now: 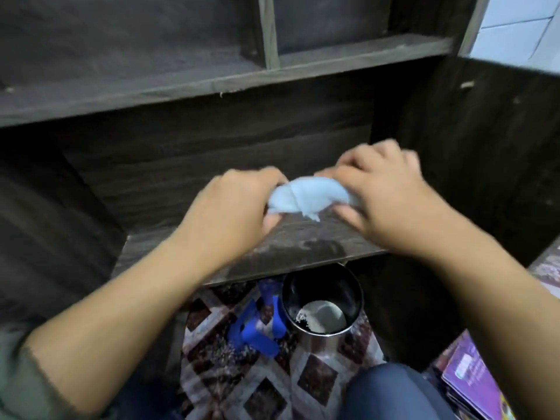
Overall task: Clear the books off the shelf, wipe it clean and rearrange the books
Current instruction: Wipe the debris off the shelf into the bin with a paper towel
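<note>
The person's two hands meet over the lower shelf of a dark wood unit, and between them is a pale blue cloth, bunched into a soft lump. The left hand has its grip curled round the cloth's left end, fingers tucked under it. The right hand has its grip closed on the right end, knuckles up and the thumb showing below the fabric. Both hands are a little blurred, so the fingertips are hard to make out. The cloth sits just above the shelf board, towards its back; I cannot tell whether it touches the wood. The board near its front edge shows pale, smeared streaks. Above it runs an upper shelf with an upright divider, and no books stand in either. Under the lower shelf, on a patterned rug, stands a shiny metal bin with something pale and grainy at its bottom. Just left of it lies a blue plastic thing. The books, with purple covers, lie in a pile on the floor at the far right, well apart from the shelf. A knee in blue denim is near them, and a green sleeve covers the left upper arm.
</note>
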Demonstrator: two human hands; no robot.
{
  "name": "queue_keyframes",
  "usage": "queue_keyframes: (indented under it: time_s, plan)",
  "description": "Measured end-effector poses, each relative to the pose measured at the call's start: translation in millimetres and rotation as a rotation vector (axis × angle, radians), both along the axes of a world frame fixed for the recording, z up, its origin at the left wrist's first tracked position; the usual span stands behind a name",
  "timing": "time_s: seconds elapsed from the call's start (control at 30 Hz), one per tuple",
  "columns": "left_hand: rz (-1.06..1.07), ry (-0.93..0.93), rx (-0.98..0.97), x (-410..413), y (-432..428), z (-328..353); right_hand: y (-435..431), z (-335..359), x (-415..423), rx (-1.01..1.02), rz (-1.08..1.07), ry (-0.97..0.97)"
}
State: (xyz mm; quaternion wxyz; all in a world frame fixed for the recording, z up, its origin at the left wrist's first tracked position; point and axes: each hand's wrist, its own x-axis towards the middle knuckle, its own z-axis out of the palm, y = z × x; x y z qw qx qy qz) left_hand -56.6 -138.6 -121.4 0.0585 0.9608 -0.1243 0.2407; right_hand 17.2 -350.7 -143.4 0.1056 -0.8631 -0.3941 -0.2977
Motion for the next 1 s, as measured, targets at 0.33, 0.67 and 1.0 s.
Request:
queue_keyframes:
  time_s: [0.33,0.67,1.0]
  plan:
    - [0.215,-0.391,0.257,120,-25,109,15,107,126,0.260,-0.144,-0.082]
    - [0.235,-0.075,0.314,143,-50,79,1,77,134,0.171,-0.285,0.037]
    - [0.095,-0.131,0.021,51,-100,3,-48,16,46,0.314,-0.141,0.222]
